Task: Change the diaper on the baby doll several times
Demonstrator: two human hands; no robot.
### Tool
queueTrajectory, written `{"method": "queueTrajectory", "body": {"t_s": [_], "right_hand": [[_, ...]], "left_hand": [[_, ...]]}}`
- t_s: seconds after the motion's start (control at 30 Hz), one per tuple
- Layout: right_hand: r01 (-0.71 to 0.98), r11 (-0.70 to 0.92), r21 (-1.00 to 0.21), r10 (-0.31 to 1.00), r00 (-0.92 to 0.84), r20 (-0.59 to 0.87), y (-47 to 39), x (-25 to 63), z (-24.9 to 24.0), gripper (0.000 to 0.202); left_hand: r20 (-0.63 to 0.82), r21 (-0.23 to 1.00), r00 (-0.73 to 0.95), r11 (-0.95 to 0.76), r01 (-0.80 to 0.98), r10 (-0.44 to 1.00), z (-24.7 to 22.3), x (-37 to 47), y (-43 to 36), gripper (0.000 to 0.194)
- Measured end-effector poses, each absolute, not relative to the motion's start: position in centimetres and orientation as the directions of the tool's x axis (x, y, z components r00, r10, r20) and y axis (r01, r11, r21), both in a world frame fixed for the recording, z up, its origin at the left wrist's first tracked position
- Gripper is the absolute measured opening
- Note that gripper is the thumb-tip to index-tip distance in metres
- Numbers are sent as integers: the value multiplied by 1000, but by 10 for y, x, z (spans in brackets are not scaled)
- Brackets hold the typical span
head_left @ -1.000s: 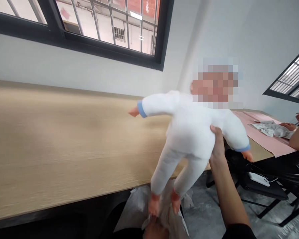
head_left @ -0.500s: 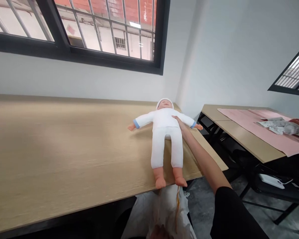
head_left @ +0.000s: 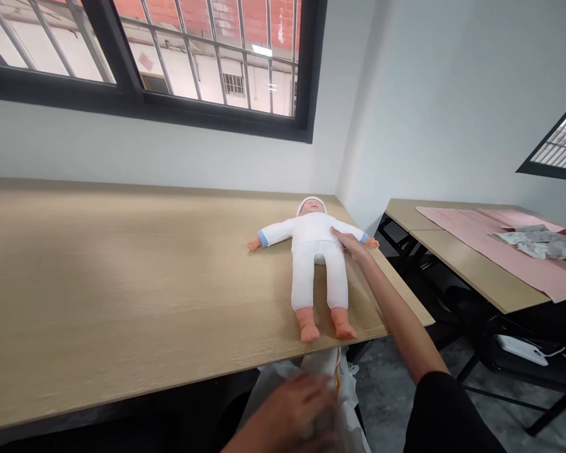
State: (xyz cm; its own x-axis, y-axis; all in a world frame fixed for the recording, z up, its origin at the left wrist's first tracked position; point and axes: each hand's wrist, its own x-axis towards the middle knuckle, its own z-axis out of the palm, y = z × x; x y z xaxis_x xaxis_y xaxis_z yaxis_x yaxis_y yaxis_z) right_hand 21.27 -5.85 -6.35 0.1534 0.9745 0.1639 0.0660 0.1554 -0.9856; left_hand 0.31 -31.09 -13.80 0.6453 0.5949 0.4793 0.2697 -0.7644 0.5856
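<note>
A baby doll [head_left: 315, 236] in a white suit with blue cuffs and a white cap lies on its back at the right end of the wooden table [head_left: 136, 270]. Its arms are spread and its bare feet point at the near edge. My right hand [head_left: 351, 244] grips the doll's side at the waist, thumb on the belly, other fingers partly hidden. Below the table edge, my left hand [head_left: 295, 409] is smeared by motion, so its fingers cannot be made out. It is over a whitish bag-like thing [head_left: 268, 380] with a yellowish cord [head_left: 338, 371].
To the right, another table [head_left: 481, 277] carries a pink cloth [head_left: 457, 233] and a doll in patterned clothing [head_left: 542, 242], partly cut off. A white device [head_left: 521, 348] with a cable lies on a black chair [head_left: 538, 377]. A barred window [head_left: 217, 56] is above the table.
The doll has come down a little onto the table, its feet now behind the near edge. My left hand has risen into view from the bottom. My right hand stays at the doll's side.
</note>
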Motion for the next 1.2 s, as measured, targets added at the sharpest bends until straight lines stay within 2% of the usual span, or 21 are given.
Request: {"method": "queueTrajectory", "body": {"t_s": [0.03,0.1,0.13,0.2,0.27,0.33,0.47,0.63,0.77,1.0,1.2], "right_hand": [[148,139,-979,976,145,161,-75,217,-58,44],[207,215,-955,961,130,244,-118,220,-46,43],[208,279,-937,950,79,301,-143,219,-41,40],[228,385,-894,922,-60,382,-195,213,-33,27],[292,469,-834,883,-130,451,-244,204,-32,14],[320,567,-759,821,-141,553,-282,195,-39,10],[321,679,-660,720,-111,685,-317,186,-56,20],[340,720,-605,671,-118,732,-322,184,-64,24],[352,756,-552,622,-126,773,-325,182,-70,27],[344,783,-519,588,-135,797,-326,181,-83,28],[369,768,-524,602,-135,787,-327,185,-86,25]], "left_hand": [[512,590,621,-768,247,593,-125,2,-304,30],[656,673,386,-734,88,648,-96,1,-293,27],[692,712,238,-699,-71,681,-83,2,-290,19],[663,701,73,-583,-412,745,-61,10,-288,25],[609,654,73,-448,-610,789,-50,20,-291,35],[566,660,161,-328,-676,808,-47,28,-296,35],[511,721,309,-204,-662,802,-58,30,-308,33],[494,798,365,-246,-550,789,-75,18,-314,37],[529,813,398,-314,-490,750,-81,13,-315,38],[535,835,431,-377,-399,727,-88,9,-313,41],[483,870,493,-333,-364,724,-96,6,-315,41]]}}
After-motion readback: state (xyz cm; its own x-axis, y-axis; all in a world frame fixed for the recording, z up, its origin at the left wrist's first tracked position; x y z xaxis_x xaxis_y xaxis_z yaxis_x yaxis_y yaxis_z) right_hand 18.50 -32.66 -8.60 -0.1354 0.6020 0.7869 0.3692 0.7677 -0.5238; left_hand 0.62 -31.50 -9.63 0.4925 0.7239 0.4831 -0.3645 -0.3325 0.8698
